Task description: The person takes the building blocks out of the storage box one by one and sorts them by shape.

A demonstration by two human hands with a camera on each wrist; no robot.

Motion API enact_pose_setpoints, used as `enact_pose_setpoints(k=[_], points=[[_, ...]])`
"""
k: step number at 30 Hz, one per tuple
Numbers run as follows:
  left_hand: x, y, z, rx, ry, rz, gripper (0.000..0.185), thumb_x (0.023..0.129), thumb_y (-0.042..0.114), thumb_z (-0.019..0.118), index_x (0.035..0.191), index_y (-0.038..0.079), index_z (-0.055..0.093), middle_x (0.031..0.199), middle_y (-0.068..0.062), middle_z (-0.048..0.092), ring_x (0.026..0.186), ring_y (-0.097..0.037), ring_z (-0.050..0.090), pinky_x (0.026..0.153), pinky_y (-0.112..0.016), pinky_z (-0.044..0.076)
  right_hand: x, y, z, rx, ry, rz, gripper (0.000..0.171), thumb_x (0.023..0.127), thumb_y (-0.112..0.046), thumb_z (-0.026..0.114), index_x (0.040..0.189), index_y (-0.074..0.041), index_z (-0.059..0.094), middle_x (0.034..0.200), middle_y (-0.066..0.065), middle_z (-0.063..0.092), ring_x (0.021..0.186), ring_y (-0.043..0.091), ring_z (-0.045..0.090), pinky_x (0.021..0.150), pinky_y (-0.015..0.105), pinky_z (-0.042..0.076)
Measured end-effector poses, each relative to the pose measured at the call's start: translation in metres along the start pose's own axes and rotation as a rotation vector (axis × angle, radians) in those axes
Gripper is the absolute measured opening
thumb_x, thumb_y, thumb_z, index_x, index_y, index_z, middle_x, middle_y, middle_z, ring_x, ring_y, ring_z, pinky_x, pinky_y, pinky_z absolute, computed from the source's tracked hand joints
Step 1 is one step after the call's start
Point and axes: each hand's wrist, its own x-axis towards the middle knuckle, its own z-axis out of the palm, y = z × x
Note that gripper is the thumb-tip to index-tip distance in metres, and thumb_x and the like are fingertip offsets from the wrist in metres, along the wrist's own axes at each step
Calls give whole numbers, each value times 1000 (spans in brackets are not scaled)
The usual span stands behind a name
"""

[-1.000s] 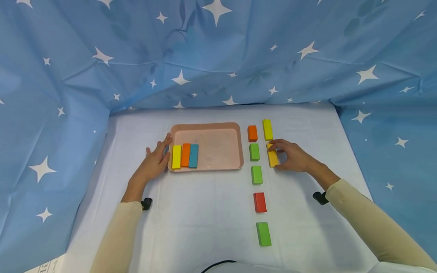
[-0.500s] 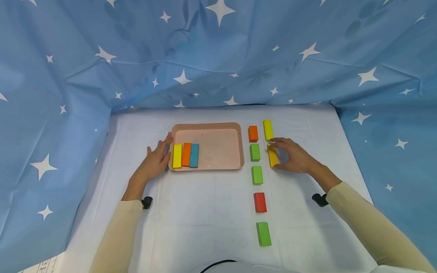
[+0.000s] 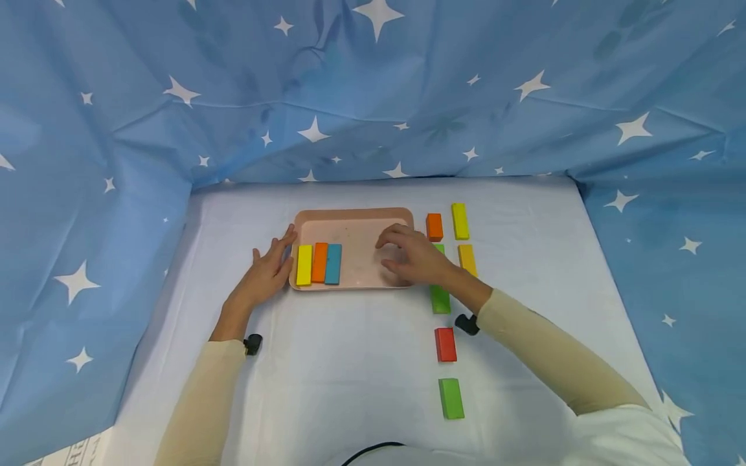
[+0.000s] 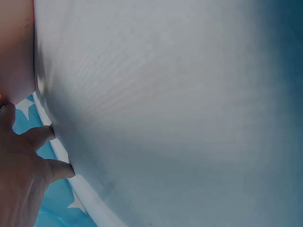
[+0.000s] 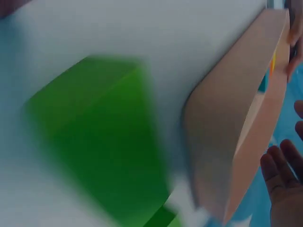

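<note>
A pink tray [image 3: 354, 215] holds a yellow block [image 3: 303, 265], an orange block [image 3: 319, 262] and a blue block [image 3: 333, 264] side by side at its left end. My left hand [image 3: 269, 268] lies flat on the white cloth against the tray's left edge. My right hand [image 3: 402, 255] hovers over the tray's right end with its fingers loosely curled and nothing in them. The dark yellow block [image 3: 467, 258] lies on the cloth to its right. The right wrist view shows a blurred green block [image 5: 104, 142] beside the tray wall [image 5: 227, 127].
Right of the tray lie an orange block [image 3: 434, 227], a yellow block [image 3: 460, 221], a green block [image 3: 440, 299], a red block [image 3: 445, 343] and another green block [image 3: 451, 398]. Blue starred cloth [image 3: 373, 97] walls in the table.
My right hand let go of the dark yellow block and moved left over the tray's right end. The block stays on the cloth. The left hand has not moved.
</note>
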Motion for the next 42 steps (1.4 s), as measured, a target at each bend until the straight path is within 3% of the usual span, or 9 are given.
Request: enact_pose_setpoints(k=[6,10,15,24,29,33,42], points=[[4,3,2,2,-6,-5,60,113,32,37,168,25,16,176,11,5,158,-49,15,119,-79,-6,37,-17,41,-51,-115,44,34,92,-20,78,124,-11,70,140,6,57,130,23,53,113,40,47],[5,6,2,-1,-11,0,59,114,33,37,168,26,16,176,13,5,158,-49,15,120,-78,-6,47,-22,58,-119,-156,71,48,88,-32,85,129,-15,68,153,11,49,141,27,46,120,42,41],[6,9,2,16,-11,-2,59,113,33,38,168,27,16,176,13,5,158,-48,16,120,-79,-6,53,-26,68,-168,-166,71,57,84,-41,88,132,-18,67,157,12,46,145,30,43,123,47,36],[8,8,3,21,-21,-9,59,114,34,37,168,27,15,176,12,4,158,-48,16,119,-79,-6,62,-26,73,-228,-181,77,59,82,-45,89,130,-19,67,150,7,56,141,29,45,121,47,39],[7,7,3,14,-25,-13,60,114,35,36,169,28,14,175,13,3,158,-49,15,119,-78,-7,67,-29,72,-131,-199,103,60,80,-35,92,130,-16,65,148,6,51,134,24,49,119,37,43],[6,5,2,15,-22,-15,60,114,35,36,169,27,14,175,12,3,158,-50,16,119,-78,-6,69,-33,68,-22,-191,124,59,79,-24,91,130,-13,64,152,8,44,131,24,53,116,35,47],[2,0,1,26,-11,-31,61,113,36,36,169,27,13,176,11,4,158,-49,16,120,-78,-6,58,-31,51,14,-143,121,58,79,-17,89,132,-10,65,157,10,42,134,31,54,110,39,51]])
